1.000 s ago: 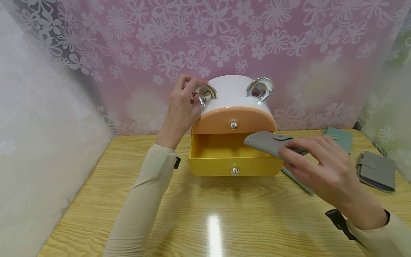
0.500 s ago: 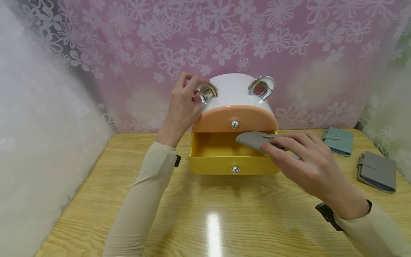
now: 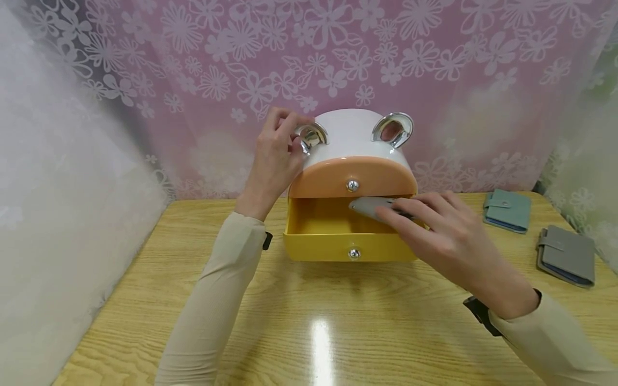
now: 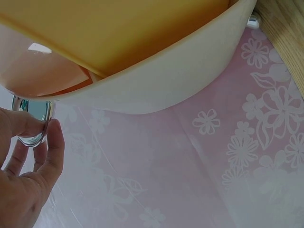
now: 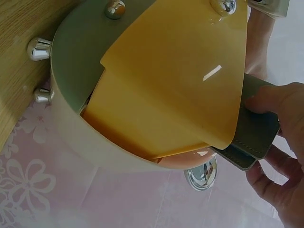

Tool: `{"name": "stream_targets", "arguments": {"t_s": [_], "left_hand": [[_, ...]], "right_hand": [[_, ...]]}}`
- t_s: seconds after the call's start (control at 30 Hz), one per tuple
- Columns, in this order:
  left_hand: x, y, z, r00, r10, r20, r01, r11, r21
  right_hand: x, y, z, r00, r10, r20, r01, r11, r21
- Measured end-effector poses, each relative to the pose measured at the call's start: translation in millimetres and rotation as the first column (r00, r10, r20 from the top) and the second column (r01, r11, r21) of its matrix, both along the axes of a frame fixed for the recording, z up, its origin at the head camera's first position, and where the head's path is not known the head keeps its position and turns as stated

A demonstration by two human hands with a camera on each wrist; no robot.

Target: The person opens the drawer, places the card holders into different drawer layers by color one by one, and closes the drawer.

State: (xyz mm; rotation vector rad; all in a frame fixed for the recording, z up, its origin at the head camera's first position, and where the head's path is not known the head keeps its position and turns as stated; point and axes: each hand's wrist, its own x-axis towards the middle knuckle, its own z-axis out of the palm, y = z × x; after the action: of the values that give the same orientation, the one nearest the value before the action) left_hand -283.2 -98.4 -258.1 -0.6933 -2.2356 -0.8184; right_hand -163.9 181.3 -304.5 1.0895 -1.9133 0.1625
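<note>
Right hand pinching case, apparently stitched, right wrist view only

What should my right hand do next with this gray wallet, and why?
I'd probably lower the gray wallet into the yellow drawer: the drawer is pulled open, the right hand holds the wallet with its tip over the opening, and the left hand grips a silver ear, seemingly steadying the white cabinet.

Yel. drawer, orng. drawer, gry. pouch, grn. wallet, wht.-floral pink cloth
</note>
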Motion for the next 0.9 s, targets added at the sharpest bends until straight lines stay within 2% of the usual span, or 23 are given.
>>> {"name": "stream_targets", "arguments": {"t_s": [0.17,0.43,0.6,0.9], "left_hand": [[0.5,-0.3,0.3,1.0,-0.008,0.002,0.008,1.0,0.005],[1.3,-0.3,0.5,1.0,-0.009,-0.001,0.009,1.0,0.006],[0.7,-0.1,-0.1,1.0,-0.016,-0.009,0.016,1.0,0.015],[0.0,-0.2,-0.1,1.0,-0.024,-0.018,0.025,0.999,0.027]], "right_hand": [[-3.1,-3.5,1.3,0.999,-0.05,0.022,0.048,0.998,0.049],[-13.6,-7.8,1.8,0.996,-0.077,0.053,0.072,0.992,0.1],[-20.0,-7.7,2.5,0.995,-0.072,0.073,0.063,0.991,0.117],[-29.6,-8.6,3.6,0.988,-0.041,0.148,0.029,0.996,0.084]]}}
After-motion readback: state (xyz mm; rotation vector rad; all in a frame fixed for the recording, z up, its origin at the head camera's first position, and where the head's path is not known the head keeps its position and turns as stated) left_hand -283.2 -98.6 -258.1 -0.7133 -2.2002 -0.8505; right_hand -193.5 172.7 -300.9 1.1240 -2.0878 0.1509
